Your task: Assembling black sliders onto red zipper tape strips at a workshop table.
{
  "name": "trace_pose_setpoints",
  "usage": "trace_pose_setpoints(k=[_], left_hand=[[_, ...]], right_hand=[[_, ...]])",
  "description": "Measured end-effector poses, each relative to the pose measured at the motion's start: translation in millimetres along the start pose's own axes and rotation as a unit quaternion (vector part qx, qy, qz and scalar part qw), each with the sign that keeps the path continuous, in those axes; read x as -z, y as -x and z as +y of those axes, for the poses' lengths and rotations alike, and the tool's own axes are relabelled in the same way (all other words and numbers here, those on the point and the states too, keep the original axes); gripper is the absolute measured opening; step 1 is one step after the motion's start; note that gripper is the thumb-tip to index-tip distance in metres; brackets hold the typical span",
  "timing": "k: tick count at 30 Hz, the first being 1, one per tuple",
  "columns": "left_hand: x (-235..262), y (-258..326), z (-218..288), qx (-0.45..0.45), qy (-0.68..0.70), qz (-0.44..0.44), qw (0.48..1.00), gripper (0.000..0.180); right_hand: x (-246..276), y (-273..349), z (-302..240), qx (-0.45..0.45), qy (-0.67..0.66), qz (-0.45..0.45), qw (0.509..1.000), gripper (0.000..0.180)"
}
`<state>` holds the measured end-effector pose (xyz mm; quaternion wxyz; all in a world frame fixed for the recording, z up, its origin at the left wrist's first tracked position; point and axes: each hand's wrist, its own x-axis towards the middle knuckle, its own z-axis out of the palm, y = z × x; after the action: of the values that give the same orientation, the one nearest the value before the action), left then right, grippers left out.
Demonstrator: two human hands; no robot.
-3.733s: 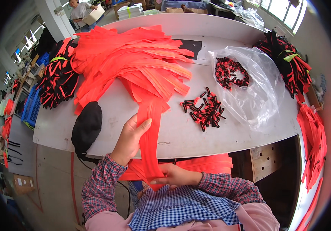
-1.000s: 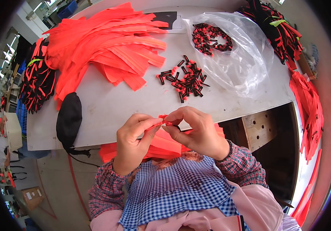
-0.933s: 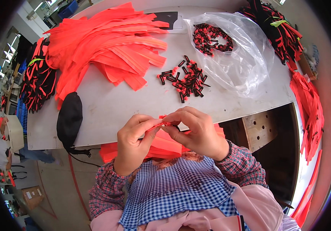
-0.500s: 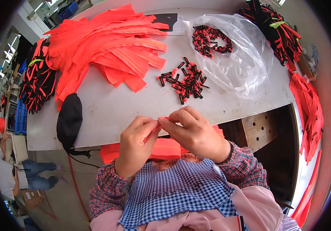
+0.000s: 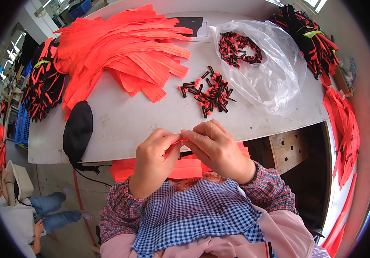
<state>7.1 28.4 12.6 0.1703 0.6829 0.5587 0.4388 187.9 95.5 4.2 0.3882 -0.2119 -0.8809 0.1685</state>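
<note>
My left hand (image 5: 155, 161) and my right hand (image 5: 215, 148) meet just in front of the table's near edge, fingertips pinched together on the end of one orange strip (image 5: 174, 144). The strip hangs down between my hands toward more orange strips (image 5: 185, 167) lying on my lap. A small pile of black and red clips (image 5: 206, 92) lies on the grey table (image 5: 125, 124) just beyond my hands. A big heap of orange strips (image 5: 120, 51) covers the table's far left.
A clear plastic bag (image 5: 266, 73) with more clips lies at the right. Bundles of black and red pieces (image 5: 43, 86) sit at far left and far right (image 5: 309, 38). A black pouch (image 5: 77, 129) rests at the near left edge. A person (image 5: 34, 210) sits on the floor, lower left.
Earlier my left hand reached onto the table at a strip. Since then both hands have come together at the table edge, and over the last second they stayed pinched on the strip's end, shifting slightly.
</note>
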Motion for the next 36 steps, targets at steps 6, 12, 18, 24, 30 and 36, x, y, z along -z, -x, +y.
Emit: trace_pose_setpoints(k=[6,12,18,24,30,36], left_hand=[[-2,3,-2,0.001,0.003,0.012,1.000,0.017],[-3,9,-1,-0.018,-0.036,0.023,0.999,0.019],[0,12,-6,0.005,0.009,0.017,1.000,0.021],[-3,14,-14,0.013,0.078,0.054,0.995,0.020],[1,13,-17,0.069,0.242,0.063,0.966,0.022],[6,13,-21,0.127,0.345,-0.005,0.930,0.028]], right_hand=[[6,-2,-4,0.000,0.011,-0.042,0.999,0.038],[4,-10,-13,0.005,0.053,-0.041,0.998,0.037],[-2,-11,-16,-0.007,0.046,-0.047,0.998,0.037],[-5,-9,-21,-0.049,0.002,-0.051,0.997,0.042],[4,-11,-18,-0.209,-0.300,-0.065,0.928,0.049],[-9,-3,3,-0.297,-0.389,-0.061,0.870,0.026]])
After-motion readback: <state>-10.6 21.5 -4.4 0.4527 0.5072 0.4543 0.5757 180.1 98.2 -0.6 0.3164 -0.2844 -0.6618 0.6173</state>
